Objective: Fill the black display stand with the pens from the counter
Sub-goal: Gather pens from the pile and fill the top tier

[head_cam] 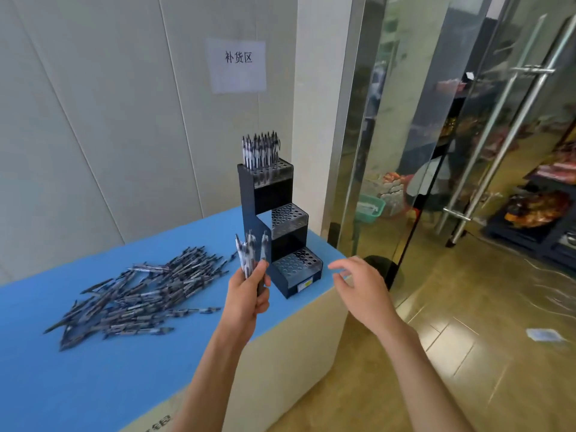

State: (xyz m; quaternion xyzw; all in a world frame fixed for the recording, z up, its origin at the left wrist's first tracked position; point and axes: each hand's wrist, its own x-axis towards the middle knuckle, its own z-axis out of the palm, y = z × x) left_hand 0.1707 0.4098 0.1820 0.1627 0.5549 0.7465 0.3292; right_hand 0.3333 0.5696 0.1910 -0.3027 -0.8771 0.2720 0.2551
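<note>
- The black display stand (274,226) rises in three steps at the far right end of the blue tabletop (93,369), beside the pillar.
- Its top tier (265,151) carries a dense cluster of upright pens; a few holes at its right edge look open.
- The middle tier (288,215) and bottom tier (296,260) show only bare holes, so I judge roughly a third of the filling done.
- A large loose pile of pens (134,288) lies on the tabletop well left of the stand: plenty left to load.
- The left hand (249,294) grips a small bundle of pens (249,254), tips up, just left of the stand's bottom tier.
- The right hand (358,285) hovers just right of that tier, fingers relaxed and spread, holding nothing.
</note>
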